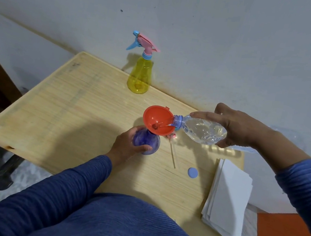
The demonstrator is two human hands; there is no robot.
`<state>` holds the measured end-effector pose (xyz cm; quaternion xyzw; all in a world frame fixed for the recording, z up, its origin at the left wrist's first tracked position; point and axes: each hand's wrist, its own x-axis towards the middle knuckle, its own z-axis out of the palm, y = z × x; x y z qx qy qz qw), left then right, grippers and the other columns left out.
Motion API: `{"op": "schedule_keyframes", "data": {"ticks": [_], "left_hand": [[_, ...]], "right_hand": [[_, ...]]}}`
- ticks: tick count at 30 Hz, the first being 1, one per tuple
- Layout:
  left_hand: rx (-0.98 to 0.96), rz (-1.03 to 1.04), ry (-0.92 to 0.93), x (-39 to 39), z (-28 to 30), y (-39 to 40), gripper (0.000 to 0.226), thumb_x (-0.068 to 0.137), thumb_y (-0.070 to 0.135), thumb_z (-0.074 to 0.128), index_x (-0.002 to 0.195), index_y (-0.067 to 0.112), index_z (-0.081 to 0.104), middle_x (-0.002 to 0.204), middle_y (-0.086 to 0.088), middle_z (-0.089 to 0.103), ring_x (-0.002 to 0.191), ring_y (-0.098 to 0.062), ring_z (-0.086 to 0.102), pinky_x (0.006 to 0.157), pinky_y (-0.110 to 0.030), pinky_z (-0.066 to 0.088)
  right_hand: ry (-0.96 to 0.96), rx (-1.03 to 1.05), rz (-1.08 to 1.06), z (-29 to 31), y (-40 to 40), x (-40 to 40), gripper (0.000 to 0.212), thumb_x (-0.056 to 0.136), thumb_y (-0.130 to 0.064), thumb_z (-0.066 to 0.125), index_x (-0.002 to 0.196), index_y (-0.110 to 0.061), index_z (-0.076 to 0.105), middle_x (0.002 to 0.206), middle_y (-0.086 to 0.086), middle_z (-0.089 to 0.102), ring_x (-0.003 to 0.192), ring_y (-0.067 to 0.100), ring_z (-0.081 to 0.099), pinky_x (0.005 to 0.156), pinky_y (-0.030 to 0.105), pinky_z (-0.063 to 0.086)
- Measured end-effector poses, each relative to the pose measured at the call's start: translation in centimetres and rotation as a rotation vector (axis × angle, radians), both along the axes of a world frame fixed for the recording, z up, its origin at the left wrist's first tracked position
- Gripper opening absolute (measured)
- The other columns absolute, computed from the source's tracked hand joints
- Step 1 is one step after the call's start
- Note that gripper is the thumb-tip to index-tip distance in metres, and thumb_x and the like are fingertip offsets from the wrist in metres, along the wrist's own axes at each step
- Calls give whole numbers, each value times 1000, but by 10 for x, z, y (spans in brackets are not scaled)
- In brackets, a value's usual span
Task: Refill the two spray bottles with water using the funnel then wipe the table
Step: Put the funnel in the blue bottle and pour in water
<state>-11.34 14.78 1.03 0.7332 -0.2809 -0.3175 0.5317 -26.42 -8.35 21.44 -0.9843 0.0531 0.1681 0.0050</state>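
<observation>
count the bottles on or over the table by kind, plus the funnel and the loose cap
Spray bottles: 2, the yellow spray bottle and the purple spray bottle held by the left hand
Water bottles: 1, the clear water bottle in the right hand
Funnels: 1, the orange funnel
Loose caps: 1, the blue cap
Total: 5

the purple bottle's (147, 142) neck is hidden under the orange funnel (158, 122), just above the left hand's fingers (142, 147). its water level can't be read. a spray head (171, 136) peeks out behind the funnel, mostly hidden, below the right hand's fingers (203, 115).
</observation>
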Motion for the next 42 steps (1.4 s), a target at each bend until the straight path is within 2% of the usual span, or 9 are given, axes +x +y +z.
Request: {"op": "schedule_keyframes", "data": {"ticks": [5,11,15,19,23,31,36,39,42], "left_hand": [[6,-9,-9,0,0,0,89,47,65,72,125,29,50,117,6,61,104,-13,59,79,-21,51],[10,-13,2,-2,3,0,86,48,64,73,124,29,51,114,7,63,101,-9,60,76,-19,51],[19,-11,5,-3,8,1,80,47,66,71,118,35,50,106,15,61,94,2,58,68,-7,45],[51,-2,13,-3,7,1,83,48,64,73,121,31,51,109,13,61,94,1,57,67,-9,43],[85,-11,3,-1,6,1,78,56,52,81,124,27,52,111,10,62,97,-5,58,68,-11,41],[109,-69,32,4,11,2,72,53,51,81,118,31,55,105,16,64,95,1,61,67,-11,46],[150,-87,28,8,13,-1,59,68,25,82,120,26,55,110,10,65,97,-4,60,71,-16,44],[145,-101,4,7,17,-1,58,69,27,81,119,28,53,109,12,61,93,-3,57,70,-14,43],[129,-126,-7,5,22,1,67,57,48,79,117,34,52,105,17,60,94,-4,57,71,-16,43]], "right_hand": [[-38,19,-5,-6,-2,-1,114,62,-17,81,129,-70,5,95,-3,34,74,25,51,69,40,51],[-177,235,-71,-24,-8,-9,110,61,-20,85,130,-65,14,90,-3,36,82,21,47,71,24,43],[-428,392,-171,-31,-6,-13,107,57,-14,88,131,-58,25,95,6,47,83,20,56,75,12,42],[-677,486,-315,-30,-4,-20,109,54,-10,89,134,-52,30,100,7,50,81,25,63,83,26,51],[-912,515,-465,-29,-3,-27,109,54,-7,89,134,-49,28,102,6,50,82,24,62,79,8,44],[-1369,609,-780,-59,15,-30,111,58,-9,88,137,-45,18,103,1,48,88,22,63,88,34,52],[-1497,545,-943,-71,27,-28,115,58,-23,89,138,-43,9,115,12,49,98,19,62,93,39,51],[-1470,533,-1009,-74,32,-30,122,56,-31,89,140,-42,1,124,11,49,106,16,59,95,34,49],[-1392,534,-1092,-76,41,-31,129,56,-31,89,146,-34,-4,129,9,49,109,14,57,95,25,45]]}}
